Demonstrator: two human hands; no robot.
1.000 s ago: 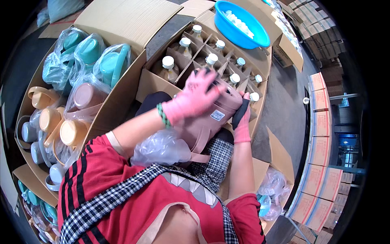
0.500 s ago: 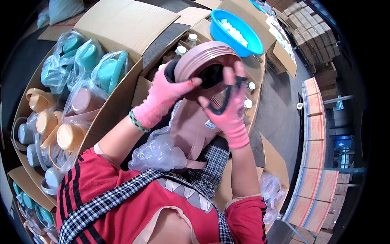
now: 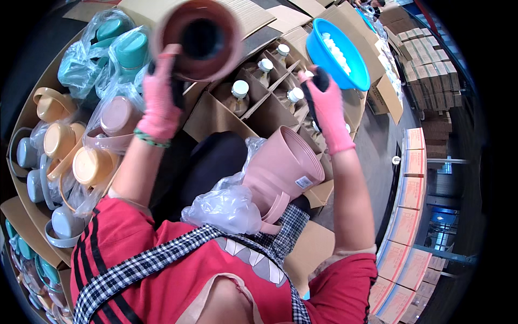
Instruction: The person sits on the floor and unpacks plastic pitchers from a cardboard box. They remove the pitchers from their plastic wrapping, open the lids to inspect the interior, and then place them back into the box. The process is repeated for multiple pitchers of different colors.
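My left hand grips a round dusty-pink lid by its edge, raised at upper left; its dark round middle faces me, and motion blurs it. My right hand reaches over the divided carton, its thumb and fingers closed about the white top of a bottle; the glove hides most of the bottle. A matching pink jug with a ridged rim, a handle and a small label lies tilted on my lap. Clear plastic wrapping bunches around its lower end. Both hands wear pink gloves with black palms.
White-capped bottles stand in the cardboard dividers ahead. A blue basin with small white pieces sits beyond. At left, a carton holds bagged teal jugs, orange jugs and others. Stacked boxes line the right side.
My hands have parted. The left has carried the lid up and to the left, tilting its dark middle toward me. The right has let go of the lid and reached to a bottle.
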